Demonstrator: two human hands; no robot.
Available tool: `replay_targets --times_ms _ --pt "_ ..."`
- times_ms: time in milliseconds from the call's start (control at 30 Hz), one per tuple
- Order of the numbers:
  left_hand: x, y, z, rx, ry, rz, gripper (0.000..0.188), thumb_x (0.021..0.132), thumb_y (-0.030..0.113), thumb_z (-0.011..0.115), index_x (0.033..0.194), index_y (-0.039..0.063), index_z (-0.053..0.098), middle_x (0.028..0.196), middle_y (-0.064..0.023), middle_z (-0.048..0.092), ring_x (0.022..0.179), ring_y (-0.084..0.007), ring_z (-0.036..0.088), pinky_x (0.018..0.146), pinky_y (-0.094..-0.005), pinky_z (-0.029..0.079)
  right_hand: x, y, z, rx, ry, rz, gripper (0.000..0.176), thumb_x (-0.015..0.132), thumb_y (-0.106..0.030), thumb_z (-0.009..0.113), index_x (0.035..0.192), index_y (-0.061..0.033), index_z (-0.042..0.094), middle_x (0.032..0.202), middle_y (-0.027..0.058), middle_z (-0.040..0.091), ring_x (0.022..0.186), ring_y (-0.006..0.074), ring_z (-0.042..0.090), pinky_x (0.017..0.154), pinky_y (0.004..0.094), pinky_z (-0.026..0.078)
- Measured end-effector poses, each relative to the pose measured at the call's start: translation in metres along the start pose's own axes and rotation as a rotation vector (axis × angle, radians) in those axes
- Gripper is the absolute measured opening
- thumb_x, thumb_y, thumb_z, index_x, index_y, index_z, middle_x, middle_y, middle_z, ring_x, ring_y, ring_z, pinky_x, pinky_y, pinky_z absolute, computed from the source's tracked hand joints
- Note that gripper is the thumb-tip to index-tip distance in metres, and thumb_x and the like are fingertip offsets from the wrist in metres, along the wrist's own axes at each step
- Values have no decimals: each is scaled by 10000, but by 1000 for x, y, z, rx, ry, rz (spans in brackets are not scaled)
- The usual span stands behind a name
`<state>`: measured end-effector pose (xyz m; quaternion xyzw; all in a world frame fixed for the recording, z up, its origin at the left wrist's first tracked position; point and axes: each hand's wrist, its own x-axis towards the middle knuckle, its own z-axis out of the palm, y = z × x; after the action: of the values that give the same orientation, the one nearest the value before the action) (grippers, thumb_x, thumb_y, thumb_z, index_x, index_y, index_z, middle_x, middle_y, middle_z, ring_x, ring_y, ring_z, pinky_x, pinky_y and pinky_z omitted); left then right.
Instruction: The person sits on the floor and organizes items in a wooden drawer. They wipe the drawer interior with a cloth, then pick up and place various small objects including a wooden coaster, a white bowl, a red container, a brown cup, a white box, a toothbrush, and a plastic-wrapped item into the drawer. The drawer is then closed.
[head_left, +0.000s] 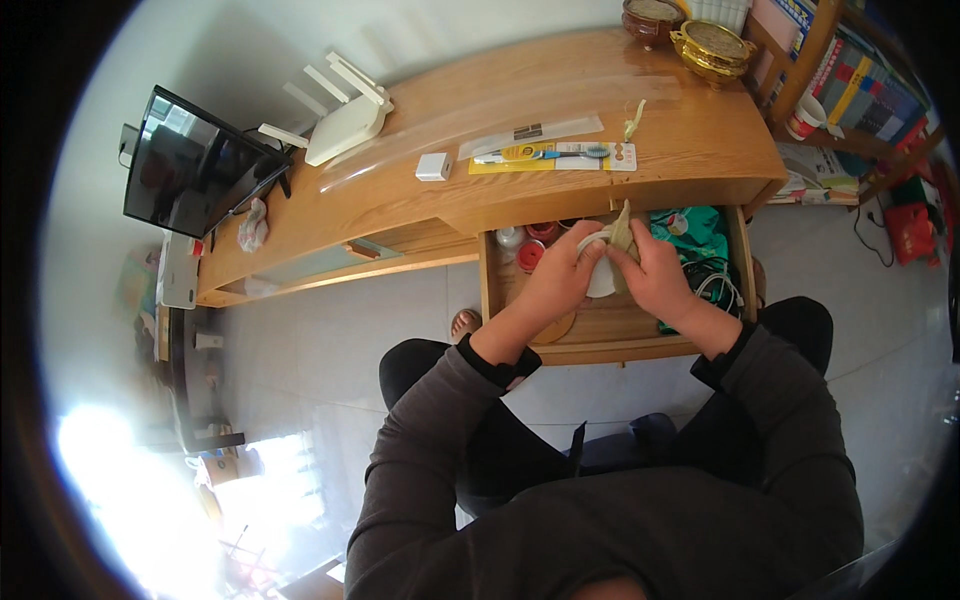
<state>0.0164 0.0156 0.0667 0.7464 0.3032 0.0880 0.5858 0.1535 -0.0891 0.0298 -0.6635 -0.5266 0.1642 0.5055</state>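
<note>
Over an open wooden drawer (600, 355), my left hand (551, 270) and my right hand (661, 276) meet with fingers bent. Between them is a white rounded item (601, 280) with a curved band at its top; my left thumb and fingers grip that band. My right fingers pinch a crumpled yellow-green cloth-like strip (622, 232) against it. Fingers hide much of both, so their exact kind is unclear. Beneath my left hand, the drawer holds red candle-like cups (530, 255) and a round wooden disc (556, 328). A green plastic bag (694, 234) and coiled cables (712, 281) lie beside my right hand.
On the wooden cabinet top (525, 82) are a packaged toothbrush (555, 155), a white power adapter (433, 166), a white router (349, 127) and a flat screen (202, 165). A gold censer (714, 49) stands near the bookshelf (810, 67). My knees flank the drawer.
</note>
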Motion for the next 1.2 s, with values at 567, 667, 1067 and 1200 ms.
replay_targets --times_ms 567,667,1067,1200 --pt "12 -7 1 300 52 395 280 977 245 521 1079 -4 445 885 -245 596 764 -387 616 691 -406 491 6 -3 -26 -170 -189 -55 223 913 -189 614 999 -13 508 811 234 617 785 435 594 619 412 475" --pt "11 -11 7 195 145 326 270 991 238 495 1081 -10 438 883 -223 597 810 -344 622 722 -377 485 3 -8 -10 7 -31 83 232 908 -174 619 1015 -1 507 831 231 624 799 408 615 642 397 482" --pt "16 -2 -8 213 85 115 270 992 246 501 1070 -11 468 969 -225 588 892 -331 601 778 -385 476 12 -2 -20 1 -137 57 272 906 -185 614 1051 8 490 903 224 627 867 380 622 698 398 481" --pt "19 -13 -2 300 72 415 254 990 218 503 1075 -20 484 967 -221 575 891 -326 583 799 -370 465 5 -6 -16 -44 -144 133 251 908 -183 612 1021 -1 481 890 243 614 846 411 599 669 424 475"
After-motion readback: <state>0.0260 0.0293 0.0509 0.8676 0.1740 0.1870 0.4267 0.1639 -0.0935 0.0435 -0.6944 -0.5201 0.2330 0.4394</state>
